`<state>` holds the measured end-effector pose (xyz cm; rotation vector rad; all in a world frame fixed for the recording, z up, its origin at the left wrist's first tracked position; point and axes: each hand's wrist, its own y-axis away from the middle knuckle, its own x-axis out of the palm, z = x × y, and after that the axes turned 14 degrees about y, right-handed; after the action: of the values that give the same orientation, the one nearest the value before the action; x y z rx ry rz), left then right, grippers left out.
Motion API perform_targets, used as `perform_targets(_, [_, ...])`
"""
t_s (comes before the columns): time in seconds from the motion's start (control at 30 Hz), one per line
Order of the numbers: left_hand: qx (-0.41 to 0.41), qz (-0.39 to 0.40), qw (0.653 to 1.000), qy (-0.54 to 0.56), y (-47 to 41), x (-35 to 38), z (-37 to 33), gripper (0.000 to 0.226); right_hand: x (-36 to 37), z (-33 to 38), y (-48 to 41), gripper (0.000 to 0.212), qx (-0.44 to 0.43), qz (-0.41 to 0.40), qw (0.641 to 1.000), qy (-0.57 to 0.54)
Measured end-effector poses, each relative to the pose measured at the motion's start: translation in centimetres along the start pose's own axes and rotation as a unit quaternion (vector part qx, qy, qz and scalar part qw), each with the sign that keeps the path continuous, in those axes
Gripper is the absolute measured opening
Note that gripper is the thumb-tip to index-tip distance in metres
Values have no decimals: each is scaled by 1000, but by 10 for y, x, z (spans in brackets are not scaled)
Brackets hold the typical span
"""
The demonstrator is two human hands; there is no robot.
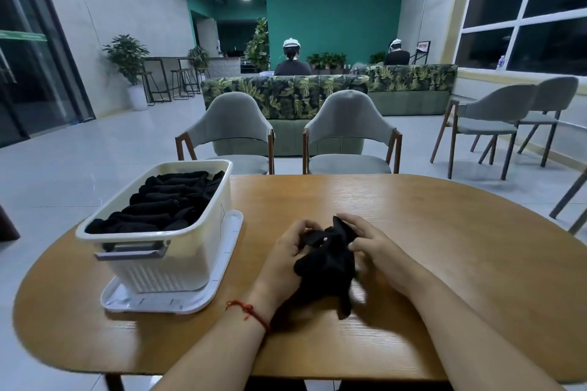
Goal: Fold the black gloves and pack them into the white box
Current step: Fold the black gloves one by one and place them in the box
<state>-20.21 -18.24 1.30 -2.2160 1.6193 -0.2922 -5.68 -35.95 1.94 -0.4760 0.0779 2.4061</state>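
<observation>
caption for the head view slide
Left hand and right hand hold black gloves on the table beside the white box of folded gloves

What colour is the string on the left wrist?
Red; the string shows best in the head view.

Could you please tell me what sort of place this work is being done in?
Most likely a café or lounge-style common room rather than a home or workshop. It has a long leaf-print sofa, high stools at tall bar tables, and a potted plant by the wall.
</observation>
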Motion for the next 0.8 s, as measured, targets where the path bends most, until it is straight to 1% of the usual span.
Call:
perform_targets(0.03, [3,8,1000,18,0,0,0,14,0,1,1,64,0,9,1000,-10])
perform_targets(0.1, [5,10,999,40,0,0,-2,17,1,4,2,53,2,12,999,-50])
perform_targets(0.13, [0,5,999,42,-1,0,-3,21,1,5,2,47,-1,2,998,-65])
perform_targets(0.17, [-7,-5,999,35,-2,0,-3,27,1,5,1,41,-2,-19,997,-75])
perform_targets(0.23, [-20,-27,999,-23,-3,-2,-2,35,-4,5,-1,33,7,-89,986,-144])
perform_targets(0.27, [-31,-21,997,-60,-2,-5,-4,37,-8,6,-3,30,15,-133,969,-206])
perform_targets(0.3, [-46,2,995,-88,0,-10,-5,38,-14,4,-6,29,26,-185,945,-267])
perform_targets(0.37, [-87,75,987,-115,6,-21,-6,40,-27,-2,-10,29,54,-290,887,-355])
perform_targets(0.4, [-110,110,980,-122,9,-26,-6,44,-33,-5,-11,29,63,-332,863,-376])
perform_targets(0.43, [-124,137,972,-145,12,-28,-5,47,-38,-9,-12,30,74,-362,848,-379])
perform_targets(0.47, [-118,150,964,-184,14,-29,-2,49,-40,-10,-11,31,86,-380,841,-375])
perform_targets(0.53, [-57,146,950,-269,14,-27,8,44,-39,-10,-11,29,104,-386,845,-355])
perform_targets(0.57, [-30,123,950,-284,13,-25,12,39,-37,-9,-10,27,108,-383,850,-346])
perform_targets(0.6, [-20,90,954,-285,12,-24,14,36,-35,-8,-9,25,109,-380,854,-338])
perform_targets(0.67, [-10,41,955,-293,8,-23,16,28,-30,-7,-9,26,106,-370,869,-312])
perform_targets(0.73, [-6,33,953,-300,6,-24,17,19,-27,-9,-8,28,99,-361,881,-288])
perform_targets(0.8, [-34,34,954,-296,3,-24,10,18,-25,-10,-8,28,92,-354,892,-264])
